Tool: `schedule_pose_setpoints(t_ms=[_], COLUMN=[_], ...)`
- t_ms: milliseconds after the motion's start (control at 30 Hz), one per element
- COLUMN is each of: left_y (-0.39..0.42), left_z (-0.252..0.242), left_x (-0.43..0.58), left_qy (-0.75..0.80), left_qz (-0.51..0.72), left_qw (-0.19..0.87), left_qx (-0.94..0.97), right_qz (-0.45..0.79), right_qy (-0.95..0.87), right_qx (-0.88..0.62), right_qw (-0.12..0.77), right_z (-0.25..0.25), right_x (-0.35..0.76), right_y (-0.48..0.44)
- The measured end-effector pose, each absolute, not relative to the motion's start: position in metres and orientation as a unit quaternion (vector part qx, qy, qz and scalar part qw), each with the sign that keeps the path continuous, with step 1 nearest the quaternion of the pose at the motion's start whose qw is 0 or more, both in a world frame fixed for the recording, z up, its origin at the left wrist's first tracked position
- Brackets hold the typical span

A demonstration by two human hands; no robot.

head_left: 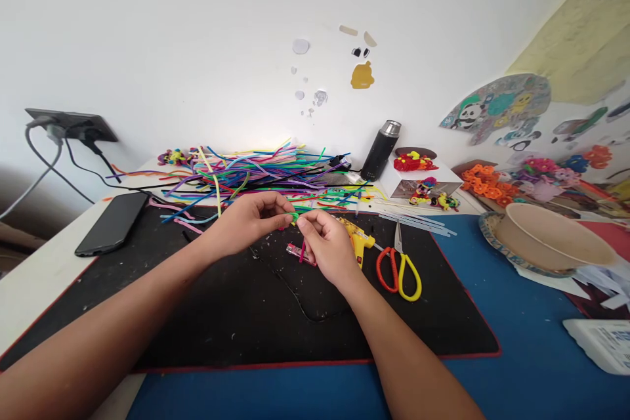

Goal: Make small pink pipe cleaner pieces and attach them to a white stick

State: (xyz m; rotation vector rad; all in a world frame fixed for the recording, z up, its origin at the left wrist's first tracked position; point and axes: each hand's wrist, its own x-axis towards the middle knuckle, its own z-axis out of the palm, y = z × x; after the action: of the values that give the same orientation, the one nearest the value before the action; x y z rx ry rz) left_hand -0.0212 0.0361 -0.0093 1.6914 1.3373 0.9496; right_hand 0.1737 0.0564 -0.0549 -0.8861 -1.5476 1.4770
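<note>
My left hand [258, 218] and my right hand [327, 239] meet above the black mat, fingertips nearly touching. Pinched between them is a small green pipe cleaner piece [294, 217], mostly covered by the fingers. A bit of pink or red shows beside it under the left fingertips. Below my right hand hangs a short magenta strip [302, 252]; I cannot tell whether the hand holds it. Behind that lies a pink lighter-like object [295, 250], partly hidden. A yellow glue gun [363, 243] lies just past my right hand, and scissors [399, 269] with red and yellow handles rest beside it.
A heap of colourful pipe cleaners [266, 170] lies along the wall. A phone [112, 223] is at the left, a black bottle [380, 151] behind. Glue sticks [418, 223], a white box [401, 184] and a bowl [556, 236] are at the right. A thin black cable [295, 298] crosses the mat.
</note>
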Motion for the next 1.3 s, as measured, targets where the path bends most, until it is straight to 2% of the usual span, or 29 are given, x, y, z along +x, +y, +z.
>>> schedule_pose_setpoints(t_ms=[333,667,933,1033,1300], left_y=[0.035,0.035,0.039,0.037,0.03], left_z=[-0.016,-0.027,-0.025,-0.023,-0.02], left_x=[-0.019,-0.01,-0.015,-0.015,-0.012], left_qy=[0.505,0.512,0.473,0.476,0.507], left_qz=[0.363,0.398,0.423,0.436,0.371], left_qw=[0.403,0.366,0.455,0.419,0.22], left_qx=[0.671,0.667,0.625,0.639,0.747], right_qz=[0.556,0.583,0.605,0.607,0.607], right_qy=[-0.629,-0.61,-0.587,-0.579,-0.579], right_qx=[-0.368,-0.366,-0.349,-0.352,-0.351], right_qw=[0.4,0.393,0.409,0.416,0.416], right_z=[-0.059,-0.06,-0.058,-0.054,-0.056], right_x=[0.174,0.174,0.175,0.176,0.174], right_y=[0.058,0.062,0.062,0.061,0.06])
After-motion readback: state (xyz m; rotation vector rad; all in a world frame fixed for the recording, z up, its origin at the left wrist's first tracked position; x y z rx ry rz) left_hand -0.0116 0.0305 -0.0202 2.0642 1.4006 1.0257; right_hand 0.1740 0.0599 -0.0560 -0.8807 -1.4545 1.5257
